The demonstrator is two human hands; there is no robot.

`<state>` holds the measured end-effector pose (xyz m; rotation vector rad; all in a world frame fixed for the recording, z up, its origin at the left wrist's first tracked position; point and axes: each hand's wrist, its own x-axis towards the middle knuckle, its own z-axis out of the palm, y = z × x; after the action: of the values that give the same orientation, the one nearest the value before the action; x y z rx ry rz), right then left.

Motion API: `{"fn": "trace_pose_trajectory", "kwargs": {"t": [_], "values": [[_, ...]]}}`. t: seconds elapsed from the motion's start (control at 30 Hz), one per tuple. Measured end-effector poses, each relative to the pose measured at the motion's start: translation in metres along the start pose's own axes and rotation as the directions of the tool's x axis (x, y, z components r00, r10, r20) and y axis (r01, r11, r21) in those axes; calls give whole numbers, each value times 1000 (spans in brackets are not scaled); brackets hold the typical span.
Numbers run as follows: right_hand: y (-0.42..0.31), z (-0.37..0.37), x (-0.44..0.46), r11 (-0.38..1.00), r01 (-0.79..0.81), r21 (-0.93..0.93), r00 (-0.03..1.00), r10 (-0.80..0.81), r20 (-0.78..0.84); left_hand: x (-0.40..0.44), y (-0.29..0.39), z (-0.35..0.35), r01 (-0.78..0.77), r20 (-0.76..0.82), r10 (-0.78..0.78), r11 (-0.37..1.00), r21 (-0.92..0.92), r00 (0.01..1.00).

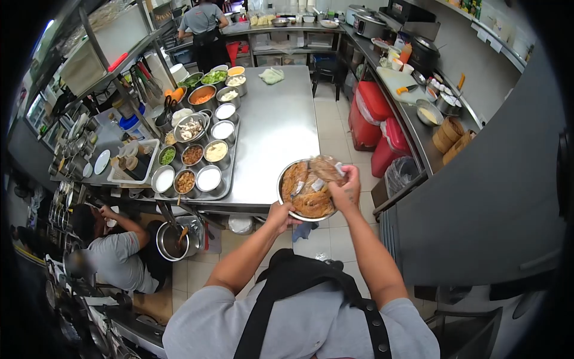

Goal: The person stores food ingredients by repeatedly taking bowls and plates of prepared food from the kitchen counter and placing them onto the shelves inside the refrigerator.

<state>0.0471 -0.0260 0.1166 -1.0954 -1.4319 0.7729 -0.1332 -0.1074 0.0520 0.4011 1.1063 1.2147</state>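
Note:
A round metal bowl [280, 190] is at the front right corner of the steel table, holding several clear plastic bags of orange-brown food [313, 204]. My left hand [281, 218] grips the bowl's near left rim. In my right hand [347, 190], at the bowl's right side, is one plastic bag of brownish food [326, 169], lifted over the far part of the bowl. The fingers of my right hand are closed round the bag's right end. What exactly the bags contain cannot be made out.
On the steel table [275, 113], a tray [229, 179] of metal food containers stands left, a cloth [271, 75] far back. Red bins [369, 113] line the right counter. One person [122, 257] sits lower left near a large pot [173, 256]; another [204, 30] stands behind.

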Motion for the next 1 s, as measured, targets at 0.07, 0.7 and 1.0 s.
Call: {"fn": "trace_pose_trajectory", "kwargs": {"t": [0.07, 0.7, 1.0], "values": [[-19, 19, 1, 997, 61, -41, 991, -55, 121, -2, 4, -7, -12, -5, 12, 998, -55, 1000], [48, -436, -157, 786, -617, -45, -147, -172, -974, 56, 8, -41, -123, -103, 96, 946, -299, 990], [34, -553, -179, 895, -263, -361, 31, -366, -930, 41, -22, 32, -106, -397, -6, 959, -261, 918]]}}
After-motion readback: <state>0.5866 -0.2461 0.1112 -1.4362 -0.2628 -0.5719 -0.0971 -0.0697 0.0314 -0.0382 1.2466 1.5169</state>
